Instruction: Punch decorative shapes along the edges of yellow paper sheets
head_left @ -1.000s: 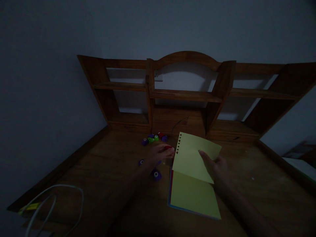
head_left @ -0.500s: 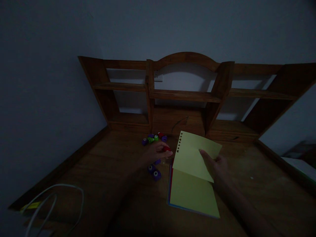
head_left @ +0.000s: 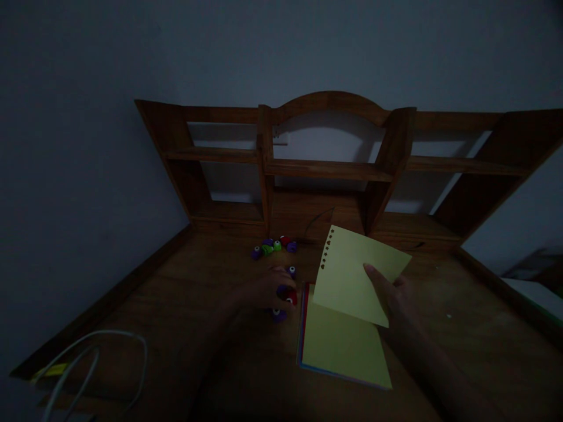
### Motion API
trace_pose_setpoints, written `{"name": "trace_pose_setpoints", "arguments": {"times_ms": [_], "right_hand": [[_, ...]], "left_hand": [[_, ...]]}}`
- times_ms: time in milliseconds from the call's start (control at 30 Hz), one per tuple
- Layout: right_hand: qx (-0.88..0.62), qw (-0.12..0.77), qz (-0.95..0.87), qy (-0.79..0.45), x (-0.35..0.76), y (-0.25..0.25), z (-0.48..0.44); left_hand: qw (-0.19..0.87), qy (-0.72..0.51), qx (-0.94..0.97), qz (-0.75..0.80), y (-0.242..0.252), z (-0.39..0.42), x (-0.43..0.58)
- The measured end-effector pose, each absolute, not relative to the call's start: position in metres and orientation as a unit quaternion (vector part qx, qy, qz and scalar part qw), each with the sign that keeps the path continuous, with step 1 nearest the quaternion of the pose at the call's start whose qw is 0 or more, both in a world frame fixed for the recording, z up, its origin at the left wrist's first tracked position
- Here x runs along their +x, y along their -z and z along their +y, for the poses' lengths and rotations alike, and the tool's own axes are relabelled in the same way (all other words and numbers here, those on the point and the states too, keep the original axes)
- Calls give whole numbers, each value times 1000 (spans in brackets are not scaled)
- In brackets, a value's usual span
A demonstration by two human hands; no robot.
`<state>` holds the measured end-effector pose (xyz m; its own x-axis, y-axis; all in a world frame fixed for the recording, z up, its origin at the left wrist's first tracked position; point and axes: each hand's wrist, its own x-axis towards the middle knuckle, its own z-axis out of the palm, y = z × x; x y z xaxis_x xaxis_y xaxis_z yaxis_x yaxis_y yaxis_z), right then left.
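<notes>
My right hand [head_left: 391, 290] pinches a pale yellow sheet of paper [head_left: 352, 269], thumb on top, and holds it up at a tilt. Small star and heart holes run down the sheet's upper left edge. Beneath it lies a stack of coloured paper [head_left: 343, 357], yellow uppermost. My left hand [head_left: 268, 287] has its fingers around a red craft punch [head_left: 289, 296], low over the desk left of the stack. Close by are a purple punch [head_left: 278, 315] under the hand and another purple punch [head_left: 292, 271] beyond it; fingers partly hide this group.
Several purple, green and red punches [head_left: 267, 248] form a row near the shelf base. A wooden shelf unit [head_left: 325, 169] spans the desk's back. White cable [head_left: 145, 351] loops at the lower left. Small white scraps [head_left: 448, 316] lie at the right.
My left hand has brought the red punch down and nearer to me, beside the purple ones. The held yellow sheet has shifted right and a little up with my right hand.
</notes>
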<state>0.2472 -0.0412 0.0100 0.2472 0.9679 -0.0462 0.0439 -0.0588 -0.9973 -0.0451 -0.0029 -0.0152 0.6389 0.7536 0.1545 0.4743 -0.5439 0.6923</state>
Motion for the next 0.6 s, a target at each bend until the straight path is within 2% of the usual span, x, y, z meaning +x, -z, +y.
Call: {"name": "trace_pose_setpoints", "arguments": {"times_ms": [100, 200, 367, 600], "right_hand": [[-567, 540, -413, -465, 247, -13, -44], [-556, 540, -391, -497, 246, -15, -47], [-556, 526, -403, -503, 241, -20, -51], [-612, 509, -413, -442, 236, -10, -46]], "left_hand": [[283, -220, 865, 351, 15, 0, -46], [271, -281, 845, 365, 5, -2, -34], [355, -413, 743, 389, -13, -9, -10], [353, -405, 748, 390, -3, -14, -3]]}}
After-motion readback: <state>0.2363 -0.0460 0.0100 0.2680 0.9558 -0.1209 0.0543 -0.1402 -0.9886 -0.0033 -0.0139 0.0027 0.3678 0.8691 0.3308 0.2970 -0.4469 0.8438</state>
